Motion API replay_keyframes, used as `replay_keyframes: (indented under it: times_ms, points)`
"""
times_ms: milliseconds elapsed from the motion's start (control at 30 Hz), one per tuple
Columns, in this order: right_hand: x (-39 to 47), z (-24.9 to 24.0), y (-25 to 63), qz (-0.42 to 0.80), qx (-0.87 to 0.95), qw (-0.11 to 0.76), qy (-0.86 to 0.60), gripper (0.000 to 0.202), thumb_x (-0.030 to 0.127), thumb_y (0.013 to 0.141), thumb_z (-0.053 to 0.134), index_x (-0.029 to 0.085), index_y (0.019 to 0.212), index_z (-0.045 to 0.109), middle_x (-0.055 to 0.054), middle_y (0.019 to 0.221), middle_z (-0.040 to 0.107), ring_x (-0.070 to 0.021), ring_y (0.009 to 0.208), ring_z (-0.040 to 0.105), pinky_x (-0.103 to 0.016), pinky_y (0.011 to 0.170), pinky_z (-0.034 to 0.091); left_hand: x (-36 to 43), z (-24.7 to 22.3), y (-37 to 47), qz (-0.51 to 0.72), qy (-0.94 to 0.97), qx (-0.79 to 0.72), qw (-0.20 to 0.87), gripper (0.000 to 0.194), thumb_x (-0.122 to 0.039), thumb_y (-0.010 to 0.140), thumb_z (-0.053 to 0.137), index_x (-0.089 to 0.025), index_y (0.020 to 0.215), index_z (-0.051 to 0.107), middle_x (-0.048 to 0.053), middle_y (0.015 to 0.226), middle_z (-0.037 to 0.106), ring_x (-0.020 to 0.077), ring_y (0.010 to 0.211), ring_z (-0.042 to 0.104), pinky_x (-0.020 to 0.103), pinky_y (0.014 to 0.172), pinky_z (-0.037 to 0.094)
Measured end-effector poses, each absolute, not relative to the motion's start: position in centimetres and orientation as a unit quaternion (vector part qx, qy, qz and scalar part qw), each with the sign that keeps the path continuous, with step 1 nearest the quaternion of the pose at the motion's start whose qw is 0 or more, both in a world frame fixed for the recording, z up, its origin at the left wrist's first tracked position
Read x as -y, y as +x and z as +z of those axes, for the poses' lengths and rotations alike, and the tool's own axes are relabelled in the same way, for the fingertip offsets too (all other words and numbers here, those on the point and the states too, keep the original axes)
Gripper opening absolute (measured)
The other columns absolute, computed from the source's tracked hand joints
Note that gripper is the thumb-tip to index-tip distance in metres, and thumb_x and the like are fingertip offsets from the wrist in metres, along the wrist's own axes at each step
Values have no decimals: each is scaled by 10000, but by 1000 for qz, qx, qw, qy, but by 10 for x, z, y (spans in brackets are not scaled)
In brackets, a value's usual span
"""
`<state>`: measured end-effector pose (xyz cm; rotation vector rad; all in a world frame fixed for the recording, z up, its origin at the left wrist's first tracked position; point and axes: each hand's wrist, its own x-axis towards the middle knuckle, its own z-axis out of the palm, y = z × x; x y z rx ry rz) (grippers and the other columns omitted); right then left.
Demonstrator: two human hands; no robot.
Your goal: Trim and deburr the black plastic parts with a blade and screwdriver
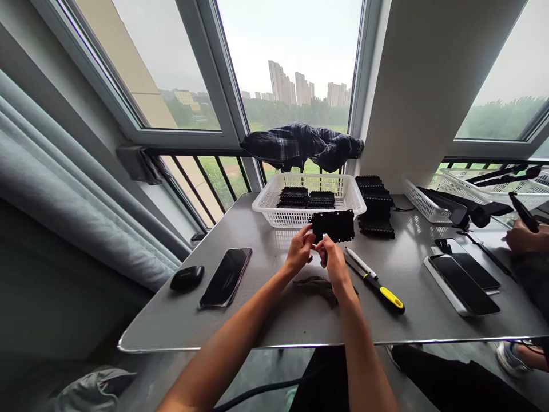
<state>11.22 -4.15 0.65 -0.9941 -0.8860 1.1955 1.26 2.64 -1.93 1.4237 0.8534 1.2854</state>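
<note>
Both my hands hold one flat black plastic panel (333, 225) with notched edges, raised above the table in front of the basket. My left hand (301, 247) grips its lower left corner. At the panel's lower edge, my right hand (331, 255) has its fingers bent and pressed together. Behind the panel, a white plastic basket (274, 218) holds several similar black pieces (294, 196). More black panels (375, 209) are stacked to the right of the basket. Beneath my wrists lies a dark cloth (315, 283).
A yellow-and-black handled tool (388, 298) and a white pen (361, 263) lie right of my hands. Phones lie at left (226, 277) and right (463, 284). A black case (187, 278) sits near the left edge. Another person's hand (522, 234) appears far right.
</note>
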Motion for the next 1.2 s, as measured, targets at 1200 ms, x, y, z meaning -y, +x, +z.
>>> replay_keyframes:
  times_ms: [1200]
  points:
    - [53,20,128,712,253,553,-351,265,454,665,467,209,584,402,39,575,374,-97,500,280,-216,444,185,-22,-23,22,464,619,-264,575,285,-344,739,705,-170,922,573,-34,585,606,95,499,571,183,468,437]
